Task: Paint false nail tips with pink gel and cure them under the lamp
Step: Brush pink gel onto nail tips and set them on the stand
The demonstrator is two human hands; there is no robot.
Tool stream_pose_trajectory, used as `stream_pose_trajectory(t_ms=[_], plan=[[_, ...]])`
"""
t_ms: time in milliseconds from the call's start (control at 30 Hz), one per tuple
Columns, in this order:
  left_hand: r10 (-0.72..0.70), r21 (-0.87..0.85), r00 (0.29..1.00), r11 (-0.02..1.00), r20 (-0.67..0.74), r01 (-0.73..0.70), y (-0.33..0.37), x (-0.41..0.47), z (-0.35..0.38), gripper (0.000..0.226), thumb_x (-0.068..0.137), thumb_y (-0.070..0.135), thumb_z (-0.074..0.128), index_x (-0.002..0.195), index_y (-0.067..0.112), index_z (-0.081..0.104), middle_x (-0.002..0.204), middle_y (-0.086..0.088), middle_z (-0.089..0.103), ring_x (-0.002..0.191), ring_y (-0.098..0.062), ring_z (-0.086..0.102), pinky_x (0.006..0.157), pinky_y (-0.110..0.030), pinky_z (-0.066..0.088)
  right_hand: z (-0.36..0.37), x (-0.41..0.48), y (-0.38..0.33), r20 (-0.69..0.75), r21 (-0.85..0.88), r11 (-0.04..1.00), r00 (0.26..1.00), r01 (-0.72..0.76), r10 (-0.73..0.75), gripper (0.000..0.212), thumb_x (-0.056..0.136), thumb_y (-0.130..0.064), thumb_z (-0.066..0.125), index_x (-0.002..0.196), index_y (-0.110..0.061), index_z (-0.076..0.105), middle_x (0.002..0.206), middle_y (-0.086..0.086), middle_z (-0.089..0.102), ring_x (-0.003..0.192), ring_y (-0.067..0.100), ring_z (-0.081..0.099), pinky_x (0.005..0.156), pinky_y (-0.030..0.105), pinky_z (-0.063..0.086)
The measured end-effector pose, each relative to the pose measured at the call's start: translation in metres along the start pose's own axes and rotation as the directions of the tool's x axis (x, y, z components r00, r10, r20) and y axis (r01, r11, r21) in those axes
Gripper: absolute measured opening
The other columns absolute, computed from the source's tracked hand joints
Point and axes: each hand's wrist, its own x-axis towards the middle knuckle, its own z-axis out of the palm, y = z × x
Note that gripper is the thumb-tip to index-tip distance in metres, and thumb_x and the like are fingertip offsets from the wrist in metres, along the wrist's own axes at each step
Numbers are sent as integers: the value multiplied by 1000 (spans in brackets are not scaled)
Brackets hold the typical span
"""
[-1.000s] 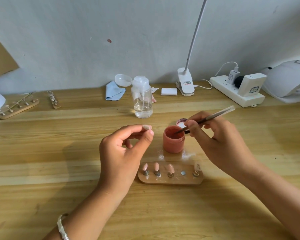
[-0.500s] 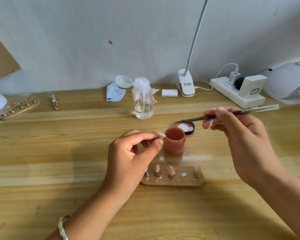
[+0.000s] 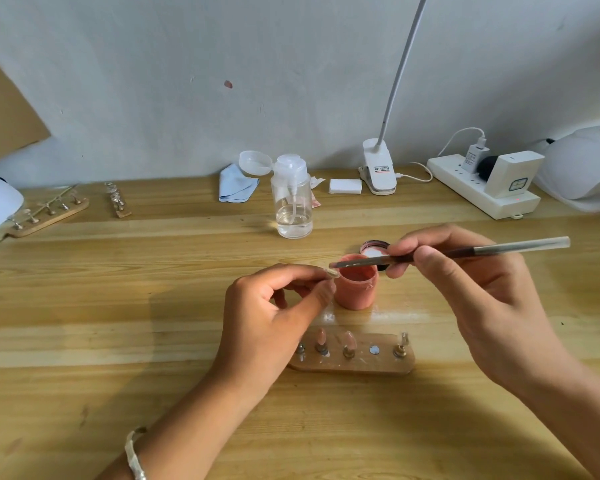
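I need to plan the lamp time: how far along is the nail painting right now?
Done: two pink-coated nail tips stand on the small wooden holder. In hand: the left hand pinches a pale tip while the right hand puts the thin brush to it, above the open pink gel jar. Left: the holder's clear right-end tip looks unpainted, and curing in the white dome lamp.

L hand (image 3: pixel 271 320) pinches nail tip (image 3: pixel 332 272), R hand (image 3: pixel 471 299) grips brush (image 3: pixel 506 248).
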Motion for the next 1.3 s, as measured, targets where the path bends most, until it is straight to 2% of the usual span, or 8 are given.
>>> stream_pose_trajectory(t_ms=[267, 467, 633, 833, 967, 1133, 1300], plan=[[2, -2, 1000, 1000, 12, -2, 1, 0, 0, 17, 76, 9, 82, 83, 23, 78, 75, 16, 73, 66, 2, 63, 58, -11, 45, 2, -1, 0, 13, -42, 999, 1000, 2, -1, 16, 97, -30, 61, 97, -18, 72, 86, 3, 75, 95, 25, 71, 90, 26, 51], [14, 7, 1000, 1000, 12, -14, 2, 0, 0, 21, 76, 8, 82, 83, 27, 77, 78, 14, 75, 72, -2, 68, 63, -11, 48, 2, 0, -1, 20, -29, 1000, 1000, -2, 2, 17, 94, -32, 59, 95, -23, 74, 87, 4, 75, 97, 27, 71, 92, 31, 52], [5, -2, 1000, 1000, 13, -5, 2, 0, -1, 19, 76, 8, 82, 85, 25, 77, 81, 13, 76, 75, -5, 69, 66, -12, 50, 2, 0, -1, 36, -28, 1000, 999, 8, -7, 17, 97, -26, 58, 95, -27, 75, 87, -2, 75, 94, 20, 71, 89, 23, 51], [4, -8, 1000, 1000, 17, -4, 2, -1, -1, 16, 76, 12, 81, 88, 23, 78, 83, 12, 76, 77, -5, 70, 67, -13, 51, 1, 0, 0, 28, -37, 999, 1000, 14, -13, 15, 97, -22, 58, 95, -23, 73, 84, -2, 75, 92, 19, 71, 87, 21, 50], [-24, -44, 1000, 999, 15, 25, 1, -1, -1, 12, 76, 22, 79, 88, 22, 79, 85, 11, 77, 75, -6, 69, 55, -13, 49, -1, 1, 2, -14, -54, 999, 1000, 6, -7, 21, 96, -12, 54, 89, -18, 73, 79, -5, 74, 86, 10, 70, 83, 15, 48], [-37, -47, 999, 998, 12, 38, 1, -1, -1, 10, 76, 21, 79, 86, 21, 79, 84, 11, 77, 77, -7, 70, 54, -14, 49, -1, 1, 2, -66, -25, 1000, 998, 6, -7, 21, 91, -27, 57, 87, -18, 75, 80, -4, 74, 87, 12, 70, 84, 16, 49], [-39, -16, 999, 999, 18, 39, 1, -1, -1, 12, 76, 9, 81, 83, 18, 79, 78, 9, 76, 73, -8, 69, 61, -18, 52, 2, -2, 0, -5, -42, 999, 1000, 15, -15, 17, 95, -29, 58, 96, -23, 74, 87, 2, 75, 93, 22, 71, 89, 24, 51]])
